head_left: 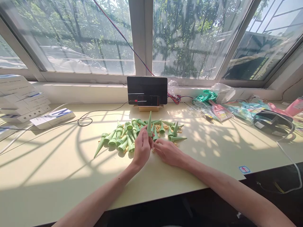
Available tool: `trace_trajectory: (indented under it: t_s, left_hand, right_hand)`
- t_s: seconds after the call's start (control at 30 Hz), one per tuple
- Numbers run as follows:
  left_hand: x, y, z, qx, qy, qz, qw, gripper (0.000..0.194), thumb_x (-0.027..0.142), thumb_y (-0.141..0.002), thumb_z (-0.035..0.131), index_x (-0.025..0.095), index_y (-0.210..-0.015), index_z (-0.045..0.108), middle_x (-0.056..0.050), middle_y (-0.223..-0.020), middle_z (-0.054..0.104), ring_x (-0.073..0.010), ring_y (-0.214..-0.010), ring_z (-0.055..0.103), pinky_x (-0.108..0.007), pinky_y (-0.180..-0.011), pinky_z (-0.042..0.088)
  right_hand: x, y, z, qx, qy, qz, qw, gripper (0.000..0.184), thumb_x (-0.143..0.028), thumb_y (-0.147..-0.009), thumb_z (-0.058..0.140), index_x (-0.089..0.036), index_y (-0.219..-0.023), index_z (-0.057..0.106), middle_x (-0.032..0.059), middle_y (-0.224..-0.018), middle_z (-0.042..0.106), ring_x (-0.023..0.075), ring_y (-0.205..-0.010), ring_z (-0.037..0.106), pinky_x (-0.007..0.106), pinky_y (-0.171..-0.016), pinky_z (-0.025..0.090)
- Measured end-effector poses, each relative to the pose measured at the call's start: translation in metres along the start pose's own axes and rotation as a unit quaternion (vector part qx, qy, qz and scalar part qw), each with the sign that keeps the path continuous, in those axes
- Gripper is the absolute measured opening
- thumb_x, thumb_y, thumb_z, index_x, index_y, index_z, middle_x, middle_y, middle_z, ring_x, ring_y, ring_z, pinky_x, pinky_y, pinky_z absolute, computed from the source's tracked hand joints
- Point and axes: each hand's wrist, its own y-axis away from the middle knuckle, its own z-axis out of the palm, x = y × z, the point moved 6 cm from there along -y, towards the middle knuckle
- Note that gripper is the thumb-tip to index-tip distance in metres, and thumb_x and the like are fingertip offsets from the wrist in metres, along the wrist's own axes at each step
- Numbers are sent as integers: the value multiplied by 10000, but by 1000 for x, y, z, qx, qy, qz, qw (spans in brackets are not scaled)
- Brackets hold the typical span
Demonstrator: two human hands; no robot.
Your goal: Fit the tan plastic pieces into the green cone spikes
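My left hand [142, 146] is closed around a pale green plastic cone [149, 124], which points upward with its wider collar at the fingers. Just right of it, my right hand [168, 152] has its fingers drawn together near the cone's lower end; what they pinch, if anything, is hidden. Around and behind both hands lies a heap of similar green cones [118, 135], some standing, others on their sides. Small tan pieces [155, 128] are scattered among them, too small to name.
A dark tablet [146, 85] with a phone [148, 101] before it stands by the window. White boxes [21, 97] are stacked at left, with a thin black cable [84, 120] across the table [59, 186]. Bagged items [220, 110] and a black strapped object [272, 123] lie at right.
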Motion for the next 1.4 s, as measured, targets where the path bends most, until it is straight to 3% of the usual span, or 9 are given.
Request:
trace_trajectory:
  t_s: [0.17, 0.3, 0.5, 0.6, 0.73, 0.9, 1.03, 1.2, 1.4]
  left_hand:
    - [0, 0, 0, 2, -1, -5, 1000, 379, 448, -1022, 378, 209, -1250, 563, -30, -889, 612, -83, -470, 450, -253, -440, 374]
    - [2, 0, 0, 8, 11, -5, 1000, 345, 447, -1011, 409, 211, -1198, 577, -25, -880, 617, -81, -459, 442, -250, -424, 369]
    - [0, 0, 0, 9, 12, -7, 1000, 325, 459, -1005, 424, 218, -1158, 579, -30, -903, 630, -84, -462, 453, -255, -422, 371]
    - [-1, 0, 0, 7, 2, -5, 1000, 334, 453, -1015, 402, 217, -1179, 571, -32, -899, 631, -89, -471, 469, -258, -433, 377]
    - [0, -1, 1, -3, 9, -5, 1000, 327, 442, -1012, 413, 207, -1162, 585, -37, -905, 637, -91, -489, 489, -259, -452, 401]
    - [-5, -2, 8, -44, 105, -64, 992, 304, 445, -964, 513, 188, -1103, 599, -45, -901, 647, -96, -515, 519, -261, -476, 430]
    - [-13, -3, 12, -77, 159, -114, 978, 297, 435, -940, 550, 175, -1080, 588, -49, -904, 645, -95, -513, 524, -263, -482, 423]
    - [-16, -1, 15, -99, 168, -123, 973, 291, 423, -953, 537, 171, -1094, 582, -65, -954, 645, -95, -529, 526, -267, -493, 417]
    - [-13, 0, 17, -98, 167, -125, 973, 282, 422, -947, 544, 163, -1050, 580, -67, -925, 648, -98, -521, 527, -270, -487, 415]
  right_hand:
    - [2, 2, -1, -10, -2, 18, 1000, 198, -107, -966, 475, -198, -1030, 639, 48, -929, 617, 116, -609, 466, 244, -543, 308]
    - [5, 0, -4, -1, -43, 43, 998, 201, -164, -1011, 452, -187, -953, 642, 54, -930, 613, 129, -677, 525, 242, -588, 357]
    - [14, -4, -16, 77, -155, 93, 980, 208, -221, -1016, 459, -190, -884, 617, 26, -825, 583, 145, -720, 549, 267, -662, 445]
    - [22, -3, -21, 115, -237, 150, 953, 183, -296, -994, 504, -197, -875, 603, 4, -752, 571, 129, -606, 523, 258, -563, 443]
    - [33, 0, -18, 126, -366, 227, 894, 286, -477, -973, 536, -211, -876, 576, -49, -583, 526, 112, -442, 502, 240, -438, 413]
    - [40, 0, -18, 146, -449, 249, 846, 382, -579, -934, 574, -213, -845, 515, -93, -440, 482, 91, -333, 449, 209, -366, 358]
    - [43, -1, -21, 187, -494, 252, 811, 418, -592, -878, 647, -214, -806, 485, -84, -533, 520, 84, -336, 485, 206, -311, 360]
    - [47, -1, -22, 204, -522, 255, 788, 410, -564, -852, 693, -203, -808, 503, -57, -625, 585, 80, -359, 521, 201, -296, 380]
    - [48, 0, -22, 208, -521, 256, 788, 383, -532, -852, 704, -202, -835, 510, -45, -641, 617, 90, -371, 538, 208, -309, 402]
